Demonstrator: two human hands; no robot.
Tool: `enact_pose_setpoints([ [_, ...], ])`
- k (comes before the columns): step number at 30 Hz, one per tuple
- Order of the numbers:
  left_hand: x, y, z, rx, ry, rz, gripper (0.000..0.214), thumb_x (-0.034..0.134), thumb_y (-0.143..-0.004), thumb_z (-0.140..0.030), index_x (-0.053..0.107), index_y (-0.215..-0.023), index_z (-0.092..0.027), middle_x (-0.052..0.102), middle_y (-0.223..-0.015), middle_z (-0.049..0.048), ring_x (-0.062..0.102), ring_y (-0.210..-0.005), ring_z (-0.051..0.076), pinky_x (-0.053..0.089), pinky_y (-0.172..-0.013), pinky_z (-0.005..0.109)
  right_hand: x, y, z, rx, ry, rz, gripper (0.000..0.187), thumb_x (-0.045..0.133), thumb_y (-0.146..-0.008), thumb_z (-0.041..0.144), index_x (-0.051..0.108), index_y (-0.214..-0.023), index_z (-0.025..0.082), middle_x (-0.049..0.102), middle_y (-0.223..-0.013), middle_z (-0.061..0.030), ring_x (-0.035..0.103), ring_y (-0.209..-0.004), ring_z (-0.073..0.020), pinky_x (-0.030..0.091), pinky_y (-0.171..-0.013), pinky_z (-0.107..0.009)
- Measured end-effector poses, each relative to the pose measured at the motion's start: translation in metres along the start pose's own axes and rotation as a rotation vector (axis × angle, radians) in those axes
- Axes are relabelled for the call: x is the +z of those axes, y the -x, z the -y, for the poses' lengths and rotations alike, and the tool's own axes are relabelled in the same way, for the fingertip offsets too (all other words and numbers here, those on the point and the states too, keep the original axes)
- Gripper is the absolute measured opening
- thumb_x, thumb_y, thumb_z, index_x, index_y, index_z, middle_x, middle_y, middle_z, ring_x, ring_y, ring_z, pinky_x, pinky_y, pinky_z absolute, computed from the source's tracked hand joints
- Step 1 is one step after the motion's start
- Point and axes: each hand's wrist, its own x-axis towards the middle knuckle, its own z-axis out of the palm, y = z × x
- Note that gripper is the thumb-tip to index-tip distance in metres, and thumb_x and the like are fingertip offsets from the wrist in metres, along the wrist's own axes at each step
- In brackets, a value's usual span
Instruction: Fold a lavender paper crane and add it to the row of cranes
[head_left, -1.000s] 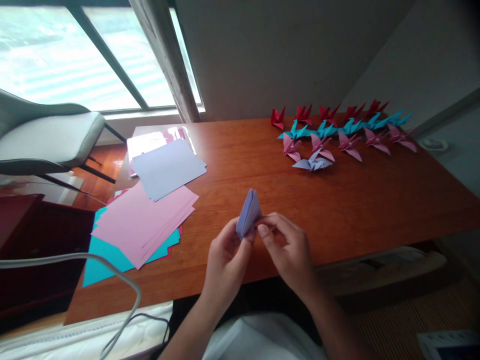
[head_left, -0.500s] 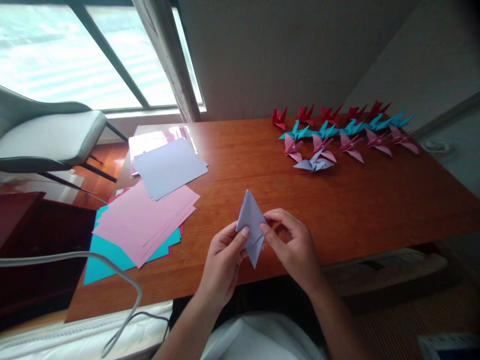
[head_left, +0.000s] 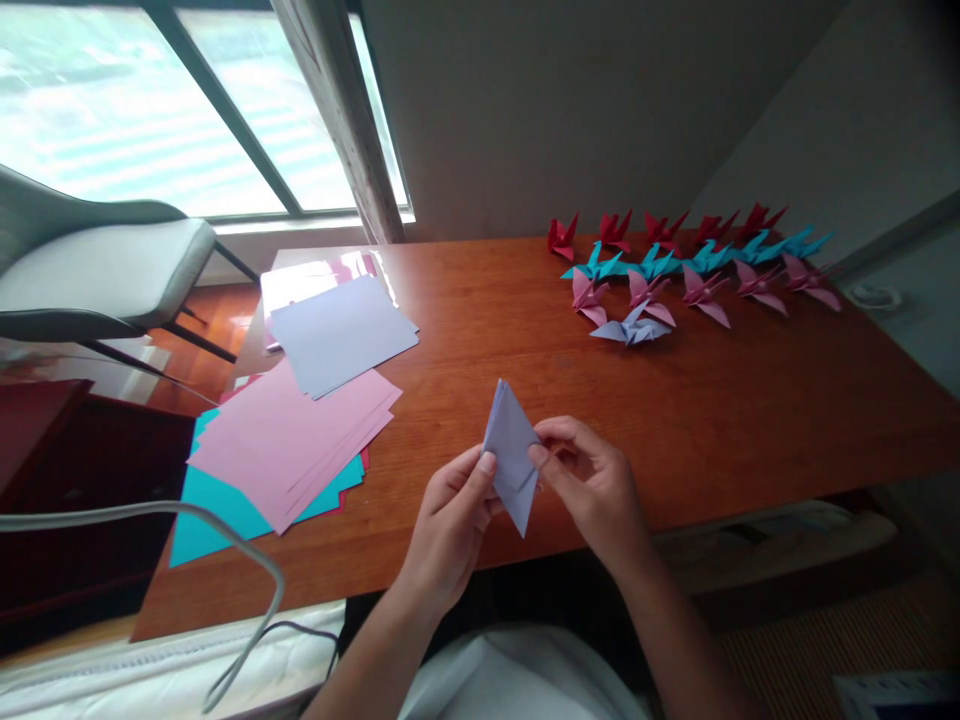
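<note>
Two hands share one folded lilac paper (head_left: 513, 440), a narrow diamond held in the air over the table (head_left: 465, 365), its points towards 12 and just short of 6. With that paper as the clock's centre, the left hand (head_left: 454, 510) sits at 8 o'clock, pinching the left edge, its thumb on the front face. The right hand (head_left: 592, 490) is at 3 to 4, thumb and fingers pinching the right corner.

For a clean fold, the left pinch should be firm enough to stop the layers sliding, yet light enough not to dent the face. The right fingertips do best to match edge to edge before any pressing, then run the crease out towards the tip in one stroke. If the layers spring apart, the tabletop would give firmer backing than air.

Flat lilac sheets (head_left: 345, 335) lie at 10 o'clock, pink sheets (head_left: 292, 440) at 9; a lilac paper bird (head_left: 634, 330) stands at 2.
</note>
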Motion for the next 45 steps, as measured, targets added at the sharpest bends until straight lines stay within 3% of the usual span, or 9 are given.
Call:
enact_pose_setpoints([
  [6,0.001,-0.001,0.001,0.004,0.019,0.006,0.025,0.076,-0.085,-0.037,0.077,-0.097,-0.015,0.075,-0.091,0.0090,0.070,-0.085,0.020,0.056,-0.078,0.029,0.000,0.000,-0.006,-0.012,-0.123,-0.024,0.008,0.070,-0.089,0.032,0.074,-0.087,0.025,0.068,-0.093,-0.0024,0.065,-0.084,-0.0171,0.053,-0.067,-0.026],
  [10,0.001,-0.001,0.000,0.011,-0.035,0.019,0.024,0.077,-0.085,-0.032,0.077,-0.103,-0.017,0.076,-0.096,0.0079,0.069,-0.087,0.019,0.054,-0.079,0.026,0.000,-0.001,-0.006,0.013,-0.056,-0.016,0.013,0.065,-0.092,0.032,0.073,-0.101,0.025,0.069,-0.101,-0.0041,0.065,-0.083,-0.0170,0.053,-0.065,-0.027],
  [14,0.000,-0.002,0.002,0.053,-0.138,0.011,0.024,0.077,-0.084,-0.028,0.077,-0.105,-0.017,0.076,-0.096,0.0064,0.067,-0.089,0.018,0.051,-0.080,0.023,-0.001,-0.005,0.001,-0.178,0.138,-0.046,0.025,0.065,-0.091,0.023,0.070,-0.114,0.028,0.067,-0.116,-0.0067,0.064,-0.098,-0.0200,0.054,-0.071,-0.029],
  [18,0.002,-0.002,0.004,0.077,-0.233,-0.021,0.028,0.078,-0.083,-0.032,0.077,-0.107,-0.018,0.076,-0.096,0.0067,0.066,-0.090,0.020,0.050,-0.077,0.024,0.000,-0.009,0.007,-0.324,0.262,-0.022,0.029,0.063,-0.090,0.019,0.071,-0.115,0.031,0.065,-0.122,-0.0065,0.061,-0.114,-0.0239,0.055,-0.085,-0.037],
  [24,0.004,-0.001,0.001,0.140,-0.356,-0.043,0.024,0.077,-0.082,-0.032,0.079,-0.100,-0.017,0.077,-0.093,0.0061,0.065,-0.086,0.021,0.049,-0.077,0.025,0.003,-0.006,0.012,-0.320,0.242,-0.103,0.029,0.064,-0.089,0.016,0.068,-0.115,0.029,0.068,-0.107,-0.0054,0.065,-0.100,-0.0221,0.055,-0.088,-0.039],
  [28,0.002,-0.003,0.002,0.164,-0.375,-0.032,0.022,0.075,-0.083,-0.031,0.079,-0.100,-0.017,0.077,-0.096,0.0069,0.066,-0.091,0.023,0.050,-0.083,0.027,0.001,-0.003,0.017,-0.282,0.218,-0.021,0.027,0.066,-0.089,0.015,0.068,-0.113,0.029,0.068,-0.095,-0.0028,0.066,-0.093,-0.0203,0.055,-0.086,-0.037],
  [33,0.000,-0.005,0.003,0.139,-0.257,-0.051,0.023,0.076,-0.084,-0.032,0.077,-0.101,-0.017,0.076,-0.094,0.0058,0.066,-0.091,0.021,0.049,-0.076,0.023,0.000,-0.001,0.015,-0.424,0.273,0.068,0.022,0.065,-0.089,0.011,0.074,-0.097,0.029,0.068,-0.093,-0.0026,0.065,-0.089,-0.0192,0.055,-0.079,-0.036],
  [39,-0.001,-0.004,0.000,0.051,-0.022,-0.067,0.025,0.080,-0.079,-0.030,0.076,-0.099,-0.017,0.074,-0.087,0.0036,0.063,-0.073,0.013,0.048,-0.064,0.018,0.004,0.009,0.005,-0.600,0.414,0.094,0.033,0.062,-0.088,0.003,0.071,-0.110,0.026,0.072,-0.111,-0.0077,0.063,-0.109,-0.0234,0.055,-0.094,-0.045],
  [45,-0.003,-0.005,-0.004,-0.008,0.144,-0.099,0.019,0.076,-0.073,-0.021,0.075,-0.090,-0.013,0.072,-0.076,0.0024,0.063,-0.064,0.011,0.050,-0.060,0.019,0.005,0.018,-0.004,-0.756,0.622,0.094,0.036,0.062,-0.089,0.003,0.068,-0.117,0.023,0.075,-0.116,-0.0073,0.062,-0.118,-0.0251,0.053,-0.096,-0.046],
])
